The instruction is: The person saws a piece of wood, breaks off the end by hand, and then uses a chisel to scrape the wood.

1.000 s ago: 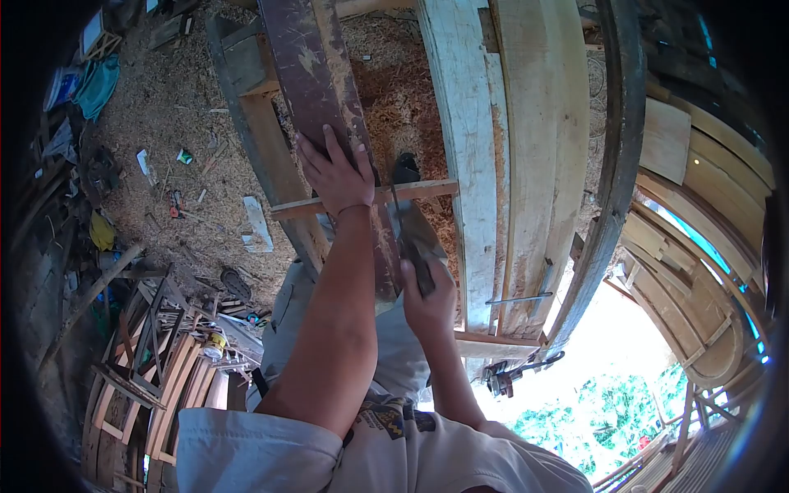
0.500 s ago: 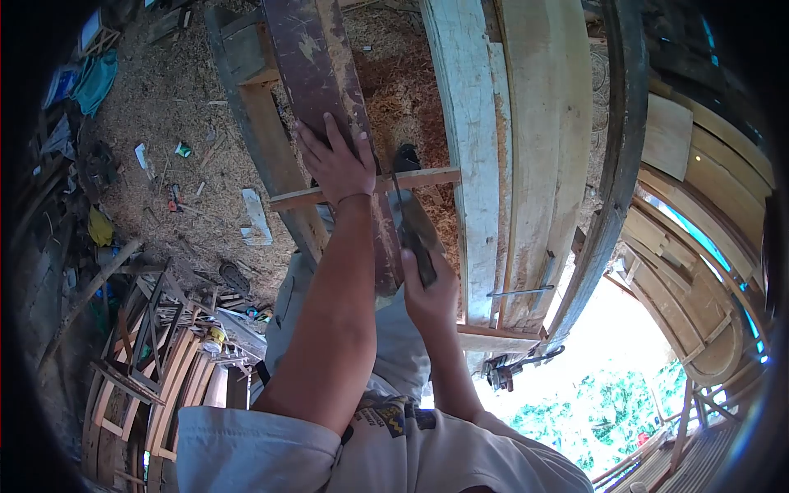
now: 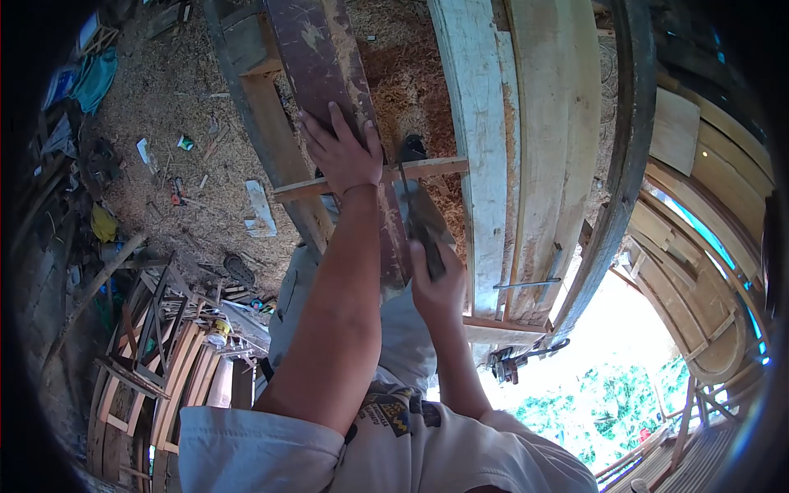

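A long maroon-painted plank, scuffed along its right side, runs away from my body. My left hand lies flat on it with the fingers spread, near a thin wooden crosspiece that passes under the plank. On the plank's right side, my right hand is wrapped round the dark handle of a handsaw. Its narrow blade points forward, seen almost edge-on, close along the plank's edge and reaching the crosspiece. The palm hides part of the handle.
Pale boards and a white-painted beam lie to the right, with a metal bar across them. A wooden frame rail stands left. Sawdust and scraps cover the ground; stacked wood pieces are at lower left.
The view has shifted slightly, so the boards appear a little further right. My left hand stays on the plank, and my right hand keeps its grip on the handsaw, drawn back slightly.
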Demonstrator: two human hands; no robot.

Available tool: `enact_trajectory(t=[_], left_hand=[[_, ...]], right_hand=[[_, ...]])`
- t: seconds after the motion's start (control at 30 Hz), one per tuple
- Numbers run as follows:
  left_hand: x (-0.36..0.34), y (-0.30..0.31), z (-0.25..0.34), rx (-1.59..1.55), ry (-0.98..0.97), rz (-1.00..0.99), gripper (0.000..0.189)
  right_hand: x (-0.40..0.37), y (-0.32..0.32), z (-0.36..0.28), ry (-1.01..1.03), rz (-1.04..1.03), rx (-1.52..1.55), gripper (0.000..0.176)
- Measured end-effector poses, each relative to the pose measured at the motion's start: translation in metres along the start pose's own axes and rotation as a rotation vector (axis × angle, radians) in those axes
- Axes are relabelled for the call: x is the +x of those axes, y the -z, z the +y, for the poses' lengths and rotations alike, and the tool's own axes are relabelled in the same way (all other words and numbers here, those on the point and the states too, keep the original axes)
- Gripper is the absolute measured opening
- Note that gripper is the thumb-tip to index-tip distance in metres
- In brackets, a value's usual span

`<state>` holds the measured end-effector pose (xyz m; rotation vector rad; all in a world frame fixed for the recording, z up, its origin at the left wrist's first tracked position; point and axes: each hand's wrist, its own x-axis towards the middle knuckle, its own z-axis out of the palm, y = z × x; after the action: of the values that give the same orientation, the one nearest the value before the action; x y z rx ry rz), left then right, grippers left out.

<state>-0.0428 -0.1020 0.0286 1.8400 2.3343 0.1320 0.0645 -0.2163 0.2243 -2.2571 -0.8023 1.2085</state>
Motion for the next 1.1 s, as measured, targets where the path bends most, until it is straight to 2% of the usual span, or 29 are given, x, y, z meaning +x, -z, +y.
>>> enact_trajectory(t=[0.13, 0.23, 0.37, 0.43, 0.53, 0.63, 0.73, 0.87, 0.97, 1.03, 1.1], left_hand=[[-0.002, 0.002, 0.001, -0.010, 0.008, -0.007, 0.069], [-0.003, -0.001, 0.000, 0.014, 0.011, -0.014, 0.069], [-0.004, 0.004, 0.001, 0.007, -0.001, -0.004, 0.070], [-0.002, 0.004, 0.001, -0.020, -0.012, 0.005, 0.071], [-0.002, 0.004, 0.002, 0.001, -0.001, -0.019, 0.071], [-0.002, 0.003, 0.001, 0.016, -0.002, -0.025, 0.071], [-0.003, 0.003, 0.001, -0.008, -0.002, -0.019, 0.072], [-0.004, 0.001, -0.001, -0.010, -0.001, -0.031, 0.072], [-0.004, 0.002, 0.001, -0.013, 0.005, -0.029, 0.071], [-0.003, 0.003, 0.002, 0.009, 0.008, -0.034, 0.071], [-0.006, 0.004, 0.001, 0.004, 0.019, -0.034, 0.071]], right_hand=[[0.018, -0.008, 0.007, 0.033, -0.018, -0.003, 0.030], [-0.021, 0.019, -0.014, -0.042, -0.029, -0.003, 0.031], [0.007, -0.003, -0.001, 0.020, 0.019, -0.021, 0.028], [0.028, -0.015, 0.001, -0.064, -0.043, 0.012, 0.026], [-0.011, 0.010, -0.011, -0.044, -0.016, 0.013, 0.029], [-0.018, 0.013, -0.003, -0.061, 0.000, 0.045, 0.032], [0.023, -0.019, 0.005, -0.047, 0.009, -0.004, 0.033], [-0.009, 0.008, 0.003, -0.050, 0.001, 0.003, 0.033], [-0.020, 0.019, -0.009, -0.132, -0.063, -0.018, 0.034], [0.007, -0.002, -0.012, 0.068, 0.041, -0.144, 0.029], [0.017, -0.008, -0.003, 0.005, -0.007, -0.100, 0.028]])
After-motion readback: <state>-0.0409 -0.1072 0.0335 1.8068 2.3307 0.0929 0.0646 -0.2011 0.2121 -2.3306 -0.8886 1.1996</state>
